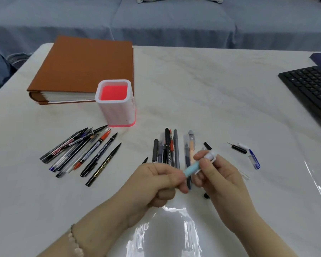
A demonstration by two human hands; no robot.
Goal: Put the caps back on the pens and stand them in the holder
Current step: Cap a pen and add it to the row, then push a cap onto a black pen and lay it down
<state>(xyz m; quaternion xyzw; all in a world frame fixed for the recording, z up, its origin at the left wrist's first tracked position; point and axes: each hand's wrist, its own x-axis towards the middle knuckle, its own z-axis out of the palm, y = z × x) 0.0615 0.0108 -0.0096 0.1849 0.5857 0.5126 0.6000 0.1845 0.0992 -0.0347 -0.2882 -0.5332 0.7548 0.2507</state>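
The left hand (156, 180), low in the middle of the frame, has its fingers curled round the lower end of a pale blue pen (192, 168). A beaded bracelet (75, 242) sits on its wrist at the bottom left.

In the upper left a thick brown binder (82, 67) lies flat on the white table (220, 86). Touching or just in front of its near right corner stands the holder (117, 114) - white walls, pink base, upright, its pink floor showing from above. Below the holder, left of centre, a fan of uncapped pens (82, 153) lies on the table, bare tips pointing up and right toward the holder. The leftmost ones overlap and the rightmost lie apart.

At the centre a second row of pens (170, 147) lies side by side, pointing up the frame. These look capped, and their lower ends are hidden behind the hands.

The pale blue pen slants up to the right, raised above that row. The right hand (217, 175) pinches a white cap (210, 156) over its upper end between thumb and fingers - whether the cap is pressed fully home I cannot tell.

Right of the hands, loose caps lie scattered: a small black cap (207, 146) just above the right hand, and further right a longer black cap (239, 149) and a blue cap (254, 160). At the right edge of the frame a black keyboard (311, 89) runs out of view.
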